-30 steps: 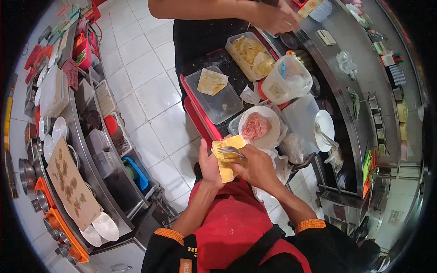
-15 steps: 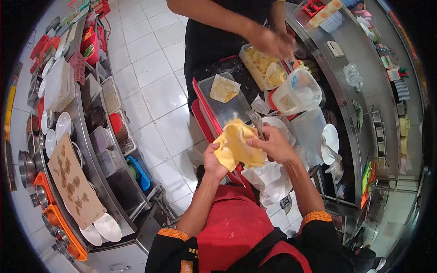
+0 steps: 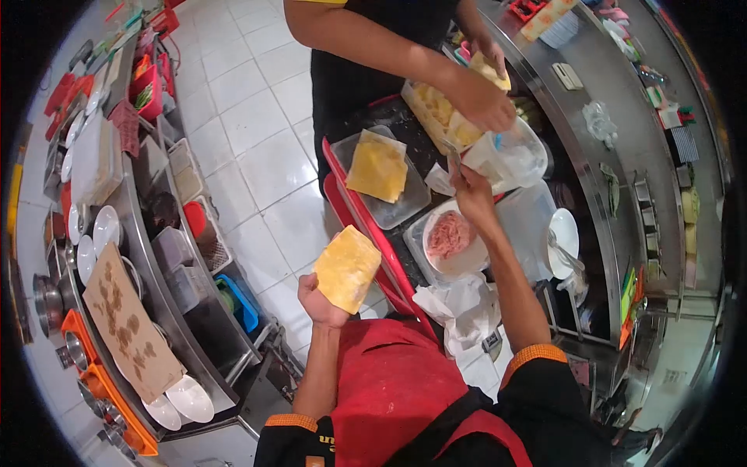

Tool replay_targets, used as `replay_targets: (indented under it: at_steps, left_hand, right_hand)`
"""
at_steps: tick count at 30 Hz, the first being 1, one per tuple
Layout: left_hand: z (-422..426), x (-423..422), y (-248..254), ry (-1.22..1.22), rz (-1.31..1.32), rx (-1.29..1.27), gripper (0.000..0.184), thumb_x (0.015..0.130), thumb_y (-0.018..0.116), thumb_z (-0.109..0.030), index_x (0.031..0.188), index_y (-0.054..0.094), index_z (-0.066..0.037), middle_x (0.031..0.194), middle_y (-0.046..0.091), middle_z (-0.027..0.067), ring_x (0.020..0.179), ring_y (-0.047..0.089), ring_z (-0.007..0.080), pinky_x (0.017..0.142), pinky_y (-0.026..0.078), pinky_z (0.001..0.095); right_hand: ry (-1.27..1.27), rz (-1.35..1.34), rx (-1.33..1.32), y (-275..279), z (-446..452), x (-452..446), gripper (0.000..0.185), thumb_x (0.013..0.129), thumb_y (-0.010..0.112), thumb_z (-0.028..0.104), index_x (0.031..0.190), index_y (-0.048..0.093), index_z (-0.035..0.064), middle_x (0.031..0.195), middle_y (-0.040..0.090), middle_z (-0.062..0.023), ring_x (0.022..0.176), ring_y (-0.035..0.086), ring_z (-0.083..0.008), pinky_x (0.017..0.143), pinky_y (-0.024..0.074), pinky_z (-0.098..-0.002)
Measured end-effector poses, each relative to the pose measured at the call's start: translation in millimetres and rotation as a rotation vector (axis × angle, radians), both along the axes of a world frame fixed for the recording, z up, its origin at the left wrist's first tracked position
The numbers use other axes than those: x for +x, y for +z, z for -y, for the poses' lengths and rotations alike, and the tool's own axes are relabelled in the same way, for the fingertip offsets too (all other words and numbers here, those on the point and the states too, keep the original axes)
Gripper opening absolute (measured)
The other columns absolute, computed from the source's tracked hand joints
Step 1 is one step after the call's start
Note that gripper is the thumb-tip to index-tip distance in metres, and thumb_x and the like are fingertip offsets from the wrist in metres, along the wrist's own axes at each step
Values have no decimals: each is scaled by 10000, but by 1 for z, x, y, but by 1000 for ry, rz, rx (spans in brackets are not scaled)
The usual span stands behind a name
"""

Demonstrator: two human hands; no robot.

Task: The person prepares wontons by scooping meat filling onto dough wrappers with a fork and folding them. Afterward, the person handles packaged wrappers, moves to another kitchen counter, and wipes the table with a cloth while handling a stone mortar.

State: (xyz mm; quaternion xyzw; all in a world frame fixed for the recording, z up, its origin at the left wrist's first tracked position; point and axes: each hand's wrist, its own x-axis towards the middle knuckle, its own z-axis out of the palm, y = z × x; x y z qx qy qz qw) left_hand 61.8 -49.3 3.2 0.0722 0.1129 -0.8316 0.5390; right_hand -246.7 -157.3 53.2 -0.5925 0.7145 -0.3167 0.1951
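The left hand (image 3: 320, 303) grasps yellow sheets (image 3: 347, 268) beside the red left edge of the black tabletop (image 3: 358, 191). The right hand (image 3: 473, 191) is clenched around a fork (image 3: 453, 153), positioned between the white tub (image 3: 510, 159) and the plate (image 3: 472, 257). The plate bears pink minced meat (image 3: 450, 235) near the tabletop's near edge. Further yellow sheets rest on a clear lid (image 3: 405, 198) along the left edge. A rectangular container (image 3: 416, 101) of yellow pieces occupies the far part. A co-worker's hand (image 3: 492, 110) is above this container; the co-worker's other hand (image 3: 486, 48) grasps a yellow piece (image 3: 492, 71).
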Motion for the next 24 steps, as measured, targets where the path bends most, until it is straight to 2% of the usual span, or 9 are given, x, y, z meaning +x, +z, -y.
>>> replay_targets:
  at_steps: [1,3,5,7,11,14,18,21,24]
  left_hand:
    - [3,-5,10,-15,12,53,657,797,436,-313,1371,391,5,1356,485,206,1217,497,389,1033,393,505]
    - [-3,-9,-13,-111,14,37,659,797,436,-304,1374,383,11,1355,483,209,1217,496,392,1035,390,505]
    - [-9,-19,-27,-211,11,15,662,796,437,-295,1377,375,17,1354,481,211,1217,495,394,1037,388,506]
    - [-13,-31,-28,-284,163,68,662,799,432,-283,1375,361,37,1350,476,223,1207,502,397,1043,380,506]
    - [-24,-59,-25,-402,138,76,571,813,437,-236,1331,418,1,1310,520,186,1185,524,359,1010,426,453]
    - [-29,-68,-35,-450,204,68,577,811,436,-238,1335,414,3,1306,522,184,1175,533,346,1001,433,438]
    - [-32,-75,-36,-460,220,58,581,814,428,-245,1337,417,8,1285,535,181,1134,558,331,955,462,425]
    - [-32,-80,-40,-478,273,24,580,819,420,-255,1334,423,13,1267,547,180,1084,581,323,898,491,418]
    - [-37,-85,-43,-499,275,40,580,823,415,-267,1330,426,16,1254,553,185,1048,596,317,854,506,413]
  right_hand:
    - [-25,-30,62,20,-22,10,314,919,498,190,1161,599,16,860,628,-250,857,602,-432,736,469,-440]
    - [-1,-120,134,25,-71,12,268,940,497,197,1102,580,1,808,621,-203,708,604,-321,698,473,-405]
    - [32,-281,10,29,-118,27,285,915,493,138,1165,581,33,881,619,-210,781,605,-392,719,479,-455]
    - [6,-399,309,18,-156,31,385,851,515,76,1232,561,53,916,584,-205,804,588,-409,703,480,-477]
    - [-15,-498,319,-6,-181,46,518,759,534,-14,1269,547,73,882,550,-162,768,596,-364,665,486,-453]
    - [-35,-524,395,-17,-193,45,521,755,534,-26,1269,547,62,888,554,-155,763,600,-356,656,489,-451]
    - [-67,-478,337,-21,-198,40,520,752,533,-24,1264,553,59,891,557,-162,759,601,-362,660,491,-454]
    - [-29,-412,376,-20,-194,40,515,745,528,-26,1253,565,51,875,564,-184,762,596,-381,667,480,-470]
    - [-100,-337,367,-22,-196,34,493,753,521,-29,1240,569,31,851,590,-211,770,594,-402,681,471,-481]
